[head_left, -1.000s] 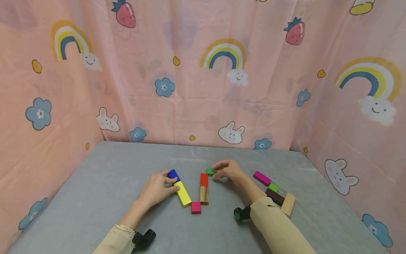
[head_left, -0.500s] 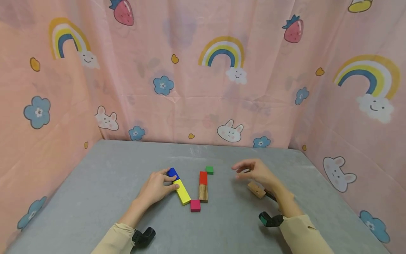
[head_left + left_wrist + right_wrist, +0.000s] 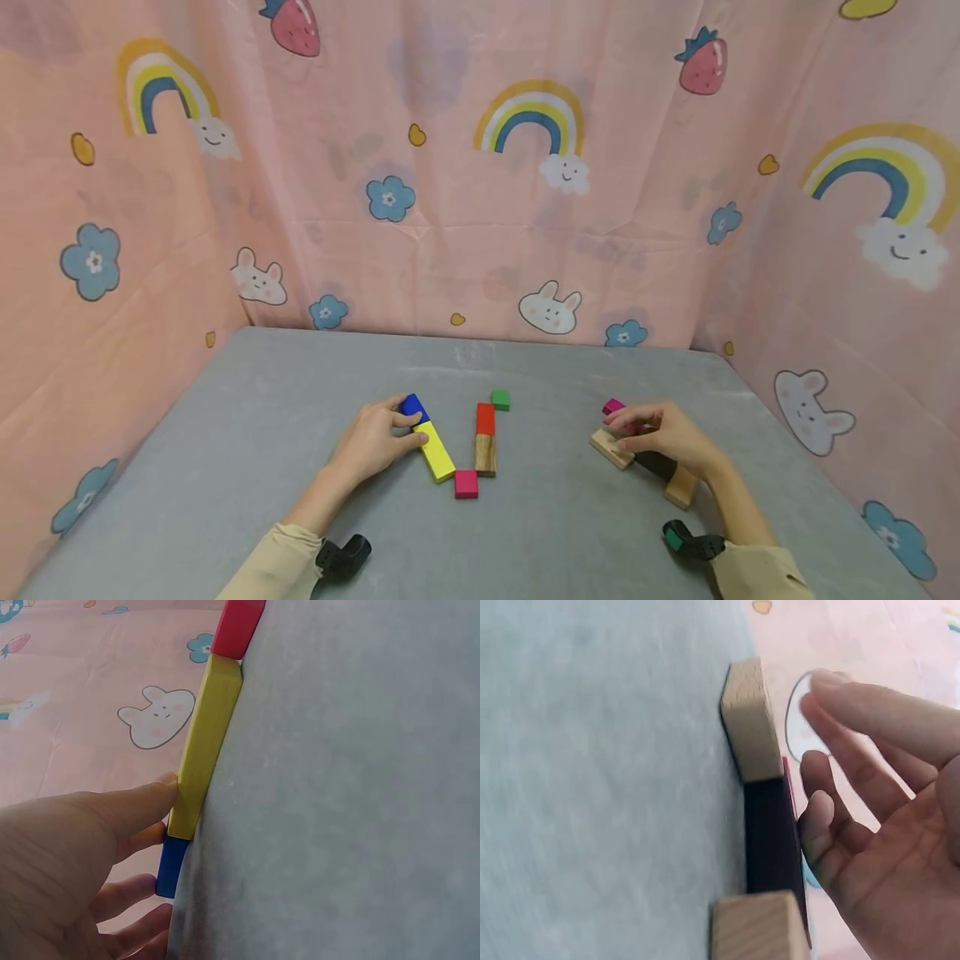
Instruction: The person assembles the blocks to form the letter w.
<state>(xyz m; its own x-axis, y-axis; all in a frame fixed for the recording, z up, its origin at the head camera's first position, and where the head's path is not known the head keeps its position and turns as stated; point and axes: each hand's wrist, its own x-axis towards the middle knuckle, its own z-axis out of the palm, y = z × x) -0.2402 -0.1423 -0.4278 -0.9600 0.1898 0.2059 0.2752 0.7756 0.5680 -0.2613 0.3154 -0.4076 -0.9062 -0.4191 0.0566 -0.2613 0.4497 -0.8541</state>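
Note:
My left hand (image 3: 378, 437) touches a blue block (image 3: 412, 406) and the yellow block (image 3: 435, 452) joined end to end with it. Its thumb (image 3: 150, 799) lies against the yellow block's side. A pink-red block (image 3: 466, 484) sits at the yellow one's near end. Beside these, a red block (image 3: 485, 418) and a streaked brown wooden block (image 3: 485, 457) form a line, with a green block (image 3: 501, 400) at the far corner. My right hand (image 3: 663, 433) hovers over a pale wooden block (image 3: 611, 450) and a dark brown block (image 3: 655, 465), fingers loosely bent, holding nothing.
A magenta block (image 3: 612, 406) shows partly behind my right fingers. Another pale wooden block (image 3: 680, 487) lies beneath the right wrist. The grey table (image 3: 300, 367) ends at a pink patterned curtain (image 3: 450, 267) behind and at both sides.
My right hand has left the green block and moved right, over the other group of blocks. The pale wooden block on that group's left has come into view. My left hand stays put.

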